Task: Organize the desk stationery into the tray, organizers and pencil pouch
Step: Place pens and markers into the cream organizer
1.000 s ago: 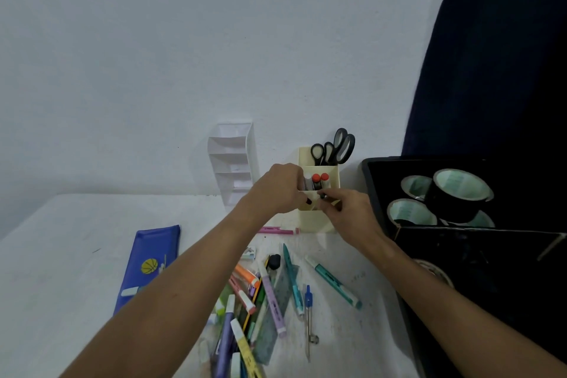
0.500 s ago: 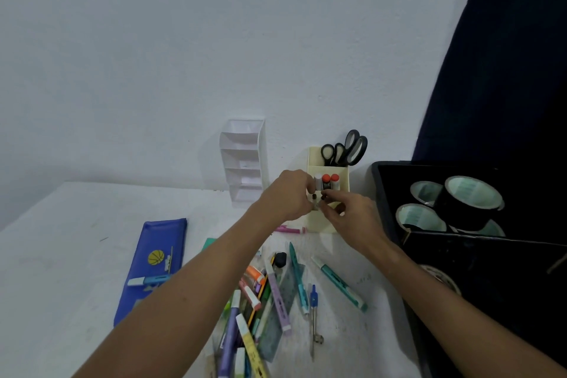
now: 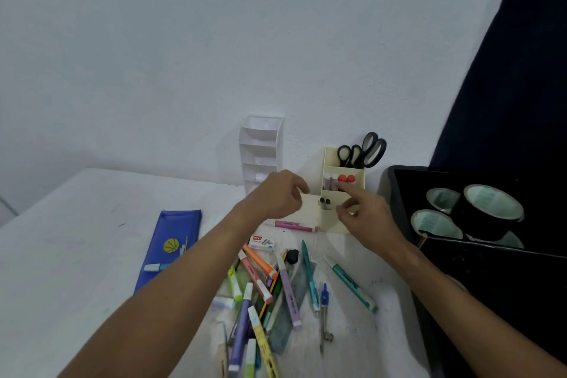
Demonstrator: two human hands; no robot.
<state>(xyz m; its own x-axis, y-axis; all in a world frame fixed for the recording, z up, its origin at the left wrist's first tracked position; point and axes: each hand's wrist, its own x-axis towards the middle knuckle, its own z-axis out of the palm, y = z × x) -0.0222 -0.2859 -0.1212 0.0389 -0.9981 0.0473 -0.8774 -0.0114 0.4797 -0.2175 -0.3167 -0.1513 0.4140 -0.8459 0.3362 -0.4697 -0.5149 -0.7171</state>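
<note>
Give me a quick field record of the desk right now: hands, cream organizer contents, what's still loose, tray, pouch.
left hand: in front of the cream organizer, fingers loosely curled, holding nothing visible
right hand: at the organizer's front, index finger extended toward the middle section
cream organizer: scissors in back section; glue sticks in middle; two small dark items in front
white organizer: appears empty
loose: pink highlighter, staples box, pile of pens and highlighters, compass
tray: black, holds tape rolls
pouch: blue, flat on desk
</note>
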